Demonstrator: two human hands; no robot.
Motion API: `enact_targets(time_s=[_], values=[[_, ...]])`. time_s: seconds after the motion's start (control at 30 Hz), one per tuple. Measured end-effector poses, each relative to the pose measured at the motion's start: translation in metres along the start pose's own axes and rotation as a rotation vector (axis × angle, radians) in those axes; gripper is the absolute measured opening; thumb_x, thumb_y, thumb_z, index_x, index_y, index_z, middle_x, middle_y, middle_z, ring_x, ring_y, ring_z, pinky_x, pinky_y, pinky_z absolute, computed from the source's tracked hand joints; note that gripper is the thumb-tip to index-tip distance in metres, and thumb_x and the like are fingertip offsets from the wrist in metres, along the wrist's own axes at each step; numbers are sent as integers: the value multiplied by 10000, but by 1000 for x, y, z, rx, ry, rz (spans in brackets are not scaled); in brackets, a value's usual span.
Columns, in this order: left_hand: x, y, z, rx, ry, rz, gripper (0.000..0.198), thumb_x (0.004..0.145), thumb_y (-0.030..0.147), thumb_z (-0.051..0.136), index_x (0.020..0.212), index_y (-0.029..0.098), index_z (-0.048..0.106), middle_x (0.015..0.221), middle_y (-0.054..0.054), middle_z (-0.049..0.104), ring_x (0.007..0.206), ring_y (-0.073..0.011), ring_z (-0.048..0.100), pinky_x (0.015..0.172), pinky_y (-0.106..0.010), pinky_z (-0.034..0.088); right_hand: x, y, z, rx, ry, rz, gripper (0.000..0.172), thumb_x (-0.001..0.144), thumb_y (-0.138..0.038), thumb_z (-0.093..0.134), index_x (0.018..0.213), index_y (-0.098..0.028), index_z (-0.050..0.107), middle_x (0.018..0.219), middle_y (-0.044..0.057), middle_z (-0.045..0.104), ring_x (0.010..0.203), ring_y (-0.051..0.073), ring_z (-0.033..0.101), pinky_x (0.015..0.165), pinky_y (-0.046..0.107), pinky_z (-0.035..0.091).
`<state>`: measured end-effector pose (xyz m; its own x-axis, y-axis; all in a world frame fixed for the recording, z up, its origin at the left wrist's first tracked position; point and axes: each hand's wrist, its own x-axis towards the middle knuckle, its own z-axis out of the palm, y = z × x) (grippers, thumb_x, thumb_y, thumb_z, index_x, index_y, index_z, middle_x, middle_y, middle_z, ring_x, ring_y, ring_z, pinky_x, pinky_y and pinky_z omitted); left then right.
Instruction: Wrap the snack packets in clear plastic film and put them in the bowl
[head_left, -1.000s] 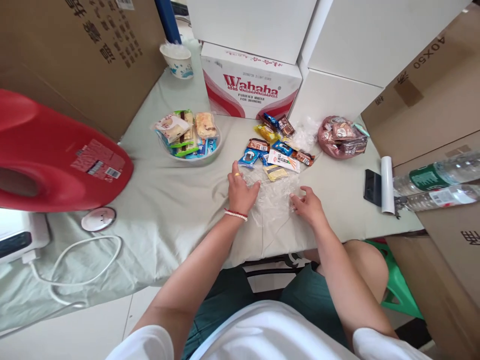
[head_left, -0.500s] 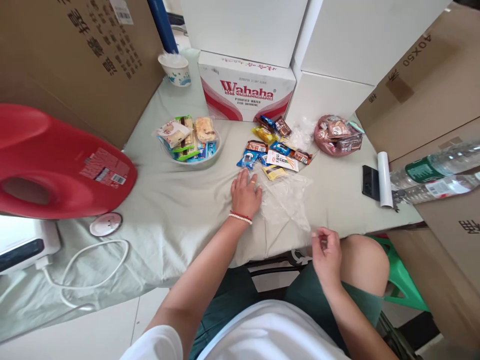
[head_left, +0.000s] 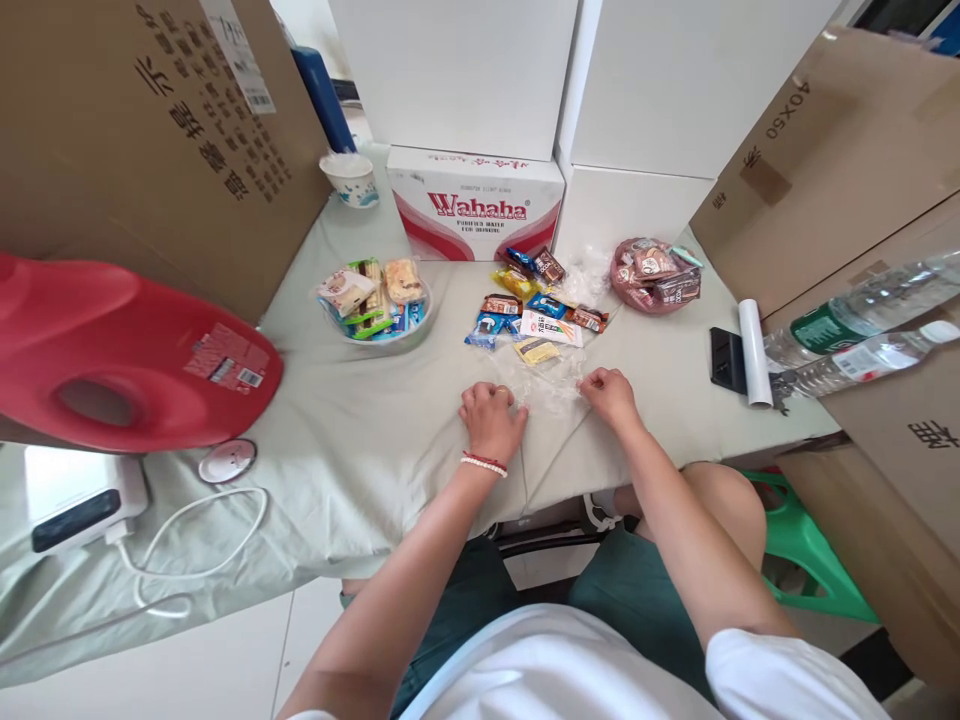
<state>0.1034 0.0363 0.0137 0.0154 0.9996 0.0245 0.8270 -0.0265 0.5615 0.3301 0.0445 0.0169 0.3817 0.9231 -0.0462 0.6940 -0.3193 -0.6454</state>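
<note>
Landmark: clear plastic bag [head_left: 551,385], lying flat and crumpled on the bench [head_left: 352,420], near the front edge, between the two hands.

Far left of bag: red container [head_left: 127,350] on its side, white round disc [head_left: 227,461] and white cable [head_left: 187,540] below it. Nothing there in the way.

Left and behind bag: bowl of wrapped snacks [head_left: 375,295].

Left hand [head_left: 493,420]: just left of bag, fingers curled down, knuckles up, looks pinched on the bag's left edge; film too clear to confirm a grip. Bead bracelet at wrist.

Right behind bag: loose snack packets [head_left: 536,310], nearest yellow one almost touching the film. Wahaha box [head_left: 474,205] further back.

Right hand [head_left: 609,392]: just right of bag, fingers bent, closed on the right edge as far as visible.

Right and behind bag: pink bag of snacks [head_left: 652,272]. Far right: black phone [head_left: 726,358], white roll [head_left: 752,352].

Judgement, step in hand = spreading or opening the bag. To do well: pinch single layers only, pull hands apart evenly, keep film low on the cloth, avoid dragging the cloth or sweeping the yellow packet.
</note>
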Motion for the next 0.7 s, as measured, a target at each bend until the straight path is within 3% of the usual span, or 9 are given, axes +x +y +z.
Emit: enact_targets(time_s=[0.1,0.2,0.37,0.5,0.6,0.7], values=[[7,6,0,-275,22,-80,98,860,314,658,824,225,642,1086,-147,646,1194,-356,570,1088,-568,449,-17,1,9,85,93,-86,211,773,-433,635,712,-231,638,840,45,641,837,207,546,882,359,446],[19,16,-4,-656,19,-260,109,863,301,636,835,233,555,1058,-95,643,1169,-278,628,1092,-469,487,-35,0,10,247,45,-93,250,815,-480,597,766,-235,602,813,22,646,776,189,545,799,326,446],[38,30,-3,-934,-125,-434,307,864,282,642,1107,232,461,963,-29,668,809,-186,744,738,-344,597,-49,-12,11,391,-48,-131,230,816,-451,596,756,-237,537,726,-26,600,681,155,519,711,292,415],[42,25,-5,-1029,-220,-452,544,720,125,697,1204,199,459,817,21,657,663,-152,708,695,-306,583,-52,-16,16,462,-59,-136,194,752,-405,622,816,-242,537,733,-42,570,678,150,505,712,294,414],[38,9,-15,-1049,-219,-436,644,689,111,661,1300,187,474,728,76,587,568,-106,615,633,-249,523,-52,-15,14,617,-69,-54,363,693,-421,665,990,-243,558,741,-55,573,693,155,540,730,300,441],[30,-18,-35,-1014,-196,-298,785,690,152,623,1452,220,446,706,102,537,549,-90,551,600,-218,463,-49,-13,2,779,-109,70,510,655,-489,734,1067,-249,554,764,-52,588,706,160,561,721,304,472]])
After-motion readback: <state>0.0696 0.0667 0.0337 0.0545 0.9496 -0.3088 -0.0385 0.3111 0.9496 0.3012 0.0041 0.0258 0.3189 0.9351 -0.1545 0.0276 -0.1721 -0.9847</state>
